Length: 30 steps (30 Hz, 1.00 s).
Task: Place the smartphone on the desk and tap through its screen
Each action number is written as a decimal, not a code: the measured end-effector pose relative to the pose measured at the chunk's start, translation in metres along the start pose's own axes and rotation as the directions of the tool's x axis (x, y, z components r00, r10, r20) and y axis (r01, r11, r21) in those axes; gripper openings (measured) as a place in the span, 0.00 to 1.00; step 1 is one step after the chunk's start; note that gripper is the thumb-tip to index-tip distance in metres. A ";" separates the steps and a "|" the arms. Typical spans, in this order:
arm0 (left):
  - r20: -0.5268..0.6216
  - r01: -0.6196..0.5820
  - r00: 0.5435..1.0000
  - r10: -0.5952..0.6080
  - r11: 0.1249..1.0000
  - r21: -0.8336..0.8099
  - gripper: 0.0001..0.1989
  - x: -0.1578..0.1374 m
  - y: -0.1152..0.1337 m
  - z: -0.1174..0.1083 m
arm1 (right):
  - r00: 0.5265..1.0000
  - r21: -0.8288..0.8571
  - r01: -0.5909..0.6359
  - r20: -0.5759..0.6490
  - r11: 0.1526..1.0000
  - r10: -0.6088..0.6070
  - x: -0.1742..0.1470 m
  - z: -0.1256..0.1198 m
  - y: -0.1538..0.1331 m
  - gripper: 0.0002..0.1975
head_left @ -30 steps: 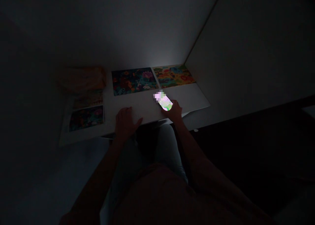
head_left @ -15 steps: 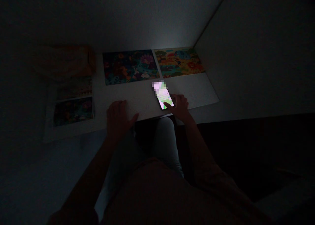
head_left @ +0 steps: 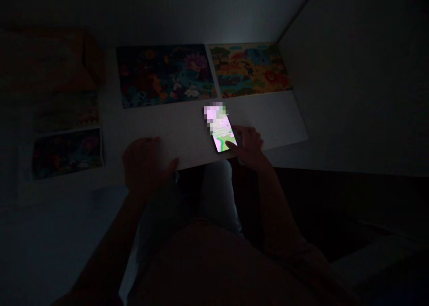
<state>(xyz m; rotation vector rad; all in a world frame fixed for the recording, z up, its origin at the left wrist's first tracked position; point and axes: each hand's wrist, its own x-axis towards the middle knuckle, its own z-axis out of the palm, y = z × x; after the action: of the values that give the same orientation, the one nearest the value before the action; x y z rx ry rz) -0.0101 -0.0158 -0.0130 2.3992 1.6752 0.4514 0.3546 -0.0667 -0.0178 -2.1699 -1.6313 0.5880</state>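
A phone [head_left: 224, 136] with a lit screen lies tilted on the white tabletop [head_left: 181, 132], its upper part blurred into blocks. My right hand [head_left: 250, 145] rests at the phone's lower right edge, thumb over the lower screen and the other fingers loosely bent on the table beside it. Over at the table's front edge, my left hand [head_left: 144, 163] lies palm down with its thumb spread, holding nothing. Behind the phone are a dark picture [head_left: 167, 73] with rabbits and a bright picture [head_left: 250, 69] with a lion and an elephant.
The room is very dark. At the left lie smaller picture sheets [head_left: 67, 154], with an orange package [head_left: 43, 64] behind them. A wall [head_left: 167, 15] rises behind the table. My knee [head_left: 217, 185] is under the front edge.
The view has shifted, so the pictures and table look larger and the left-hand things sit further left. My right thumb stays over the phone's lower screen; my left hand stays on the table.
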 end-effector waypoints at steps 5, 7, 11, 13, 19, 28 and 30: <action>-0.027 -0.010 1.000 0.011 1.000 0.017 0.41 0.000 0.001 -0.001 | 0.999 -0.014 -0.032 0.036 0.999 0.032 0.001 -0.003 -0.004 0.42; 0.005 -0.009 1.000 0.009 0.999 0.049 0.40 -0.001 0.003 -0.003 | 0.998 -0.021 -0.041 0.038 0.999 0.041 0.001 -0.003 -0.007 0.41; -0.005 -0.014 1.000 0.014 0.997 0.077 0.39 -0.001 0.006 -0.005 | 0.997 -0.057 -0.071 0.034 0.996 0.073 0.001 -0.002 -0.011 0.41; -0.016 -0.022 1.000 0.023 0.998 0.066 0.39 -0.001 0.005 -0.004 | 0.996 -0.064 -0.072 0.038 0.995 0.075 0.000 -0.002 -0.012 0.41; -0.035 -0.053 0.998 0.058 0.992 0.113 0.38 -0.002 0.000 0.000 | 0.998 -0.080 -0.056 0.029 0.995 0.059 0.001 -0.001 -0.009 0.41; -0.021 -0.012 1.000 0.014 0.994 0.104 0.35 -0.002 0.002 0.001 | 0.999 0.007 -0.042 0.029 0.999 0.041 0.003 -0.002 0.004 0.37; -0.033 -0.027 0.999 0.031 0.992 0.120 0.35 -0.001 0.000 0.002 | 0.999 0.096 -0.032 0.022 0.995 0.030 0.008 -0.008 0.006 0.36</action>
<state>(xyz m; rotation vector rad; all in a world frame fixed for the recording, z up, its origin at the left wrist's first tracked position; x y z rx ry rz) -0.0097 -0.0172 -0.0147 2.5171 1.7305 0.4111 0.3658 -0.0608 -0.0155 -2.1299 -1.5485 0.6860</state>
